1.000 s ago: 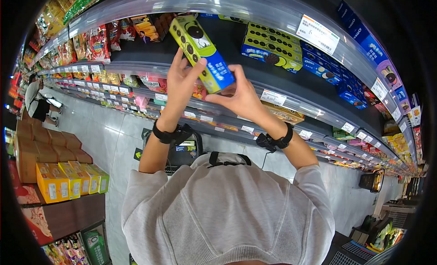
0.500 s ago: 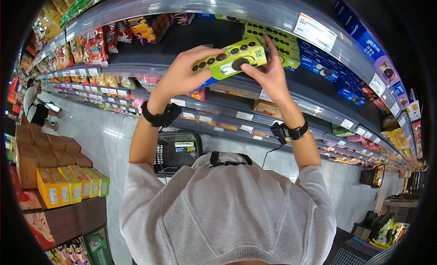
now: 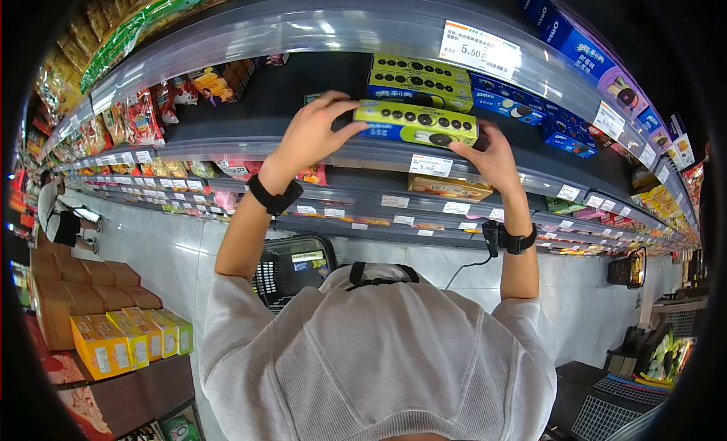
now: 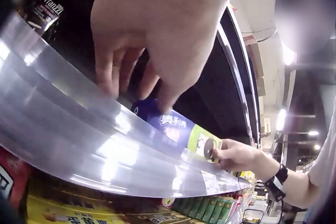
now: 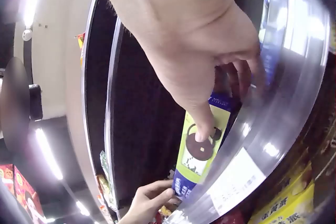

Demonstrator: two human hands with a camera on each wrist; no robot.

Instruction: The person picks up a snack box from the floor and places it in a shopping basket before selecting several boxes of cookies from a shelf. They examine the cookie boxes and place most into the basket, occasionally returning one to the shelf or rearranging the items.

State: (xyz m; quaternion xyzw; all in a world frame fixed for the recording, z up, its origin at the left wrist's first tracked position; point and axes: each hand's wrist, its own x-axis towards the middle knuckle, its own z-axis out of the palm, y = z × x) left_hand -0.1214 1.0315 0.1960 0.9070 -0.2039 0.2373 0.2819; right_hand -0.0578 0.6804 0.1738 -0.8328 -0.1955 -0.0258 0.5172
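A green and blue Oreo cookie box [image 3: 415, 123] lies level at the shelf's front lip, its long side facing me. My left hand [image 3: 314, 130] grips its left end, thumb at the front and fingers behind. At the other end my right hand [image 3: 492, 159] holds it, thumb on the front face. In the left wrist view the box [image 4: 176, 129] sits behind the clear shelf strip, the left fingertips at its blue end. From the right wrist, the right thumb presses the cookie picture on the box [image 5: 189, 162]; the right hand's other fingers are partly hidden.
Matching green boxes [image 3: 416, 81] are stacked just behind, with blue Oreo boxes [image 3: 506, 100] to their right. A clear price strip [image 3: 303, 41] runs above. On the floor a black basket [image 3: 265, 278] holds a similar box. Yellow cartons [image 3: 102, 346] stand at left.
The box was tilted and turned between both hands; now it lies level and lower at the shelf front. The hands have moved apart to its two ends.
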